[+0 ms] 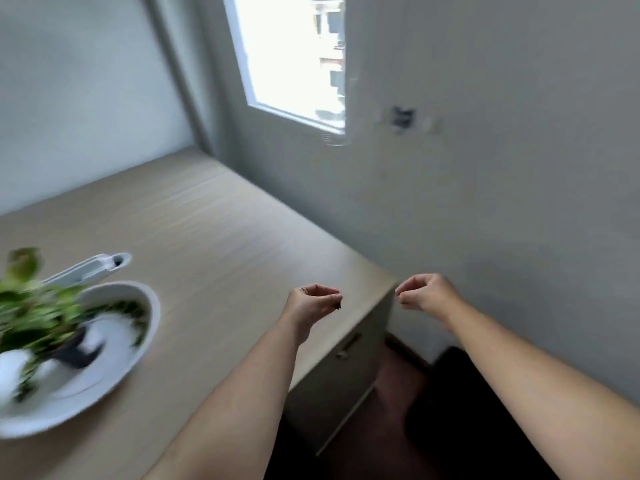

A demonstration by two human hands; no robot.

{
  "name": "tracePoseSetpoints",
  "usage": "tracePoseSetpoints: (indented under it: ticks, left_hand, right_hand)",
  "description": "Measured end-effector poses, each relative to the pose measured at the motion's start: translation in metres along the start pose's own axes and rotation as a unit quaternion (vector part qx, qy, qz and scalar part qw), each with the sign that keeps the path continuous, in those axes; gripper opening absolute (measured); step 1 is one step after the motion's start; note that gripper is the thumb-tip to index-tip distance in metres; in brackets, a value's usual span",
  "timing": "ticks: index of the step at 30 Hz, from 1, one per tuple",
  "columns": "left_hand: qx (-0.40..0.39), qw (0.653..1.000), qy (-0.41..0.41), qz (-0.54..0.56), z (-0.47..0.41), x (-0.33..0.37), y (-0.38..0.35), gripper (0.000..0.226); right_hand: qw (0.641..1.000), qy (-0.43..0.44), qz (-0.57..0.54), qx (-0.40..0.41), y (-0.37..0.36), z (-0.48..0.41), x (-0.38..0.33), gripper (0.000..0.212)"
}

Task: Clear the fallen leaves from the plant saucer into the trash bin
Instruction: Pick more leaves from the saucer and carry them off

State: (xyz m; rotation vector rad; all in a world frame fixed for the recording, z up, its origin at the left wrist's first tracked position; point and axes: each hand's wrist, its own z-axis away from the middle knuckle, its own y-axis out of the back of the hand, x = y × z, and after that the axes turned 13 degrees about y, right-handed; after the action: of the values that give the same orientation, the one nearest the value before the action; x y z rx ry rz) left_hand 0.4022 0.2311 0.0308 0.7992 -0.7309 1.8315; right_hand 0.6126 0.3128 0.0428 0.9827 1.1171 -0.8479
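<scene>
Stage: I judge this the carry to the bin; some leaves are picked up, none dropped yet.
Left hand: my fingers are pinched narrow on a small dark leaf scrap that pokes out just below the tips.
Right hand: my fingers are pinched together too; whether they hold a leaf I cannot tell, nothing shows at the tips.
Saucer: white and shallow, on the tabletop, well behind and to the left of my left fingers, blurred.
Leaves left: green bits lie along the saucer's far inner wall, so more trips seem needed.
Plant: green, leafy, smeared by motion, standing in the saucer.
Trash bin: not clearly seen; a dark shape on the floor lies below my right fingers, perhaps the bin.
Leaf look: tiny, dark, dry-looking, light enough to slip from a loose pinch.
</scene>
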Motion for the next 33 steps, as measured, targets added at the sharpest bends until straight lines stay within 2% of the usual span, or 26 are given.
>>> tracePoseSetpoints:
  ticks: [3,6,12,15,21,24,26,29,33]
  left_hand:
    - [-0.059,0.994,0.008,-0.087,-0.019,-0.011,-0.117,0.014]
    - [-0.105,0.981,0.024,-0.162,-0.030,-0.029,-0.206,0.014]
    - [-0.165,0.936,0.085,-0.300,-0.065,-0.085,-0.311,0.020]
    - [-0.158,0.915,0.114,-0.354,-0.097,-0.118,-0.327,0.021]
    - [-0.126,0.869,0.175,-0.445,-0.175,-0.173,-0.342,0.020]
    - [-0.134,0.844,0.211,-0.475,-0.197,-0.180,-0.357,0.011]
    - [-0.151,0.819,0.229,-0.503,-0.202,-0.180,-0.363,0.026]
    - [-0.150,0.803,0.218,-0.534,-0.203,-0.174,-0.363,0.044]
    - [-0.141,0.801,0.171,-0.556,-0.188,-0.147,-0.359,0.032]
  right_hand:
    - [0.994,-0.015,0.027,0.108,0.111,0.028,0.028,0.027]
    - [0.979,-0.050,0.031,0.193,0.188,0.057,0.061,0.027]
    - [0.941,-0.171,0.059,0.285,0.253,0.108,0.154,0.025]
    - [0.932,-0.227,0.070,0.274,0.254,0.115,0.201,0.029]
    - [0.917,-0.281,0.092,0.267,0.250,0.086,0.265,0.031]
    - [0.917,-0.293,0.082,0.257,0.251,0.071,0.281,0.012]
    - [0.919,-0.301,0.085,0.241,0.253,0.067,0.286,0.020]
    - [0.920,-0.302,0.120,0.220,0.256,0.067,0.279,0.018]
    - [0.928,-0.289,0.149,0.182,0.265,0.067,0.252,0.014]
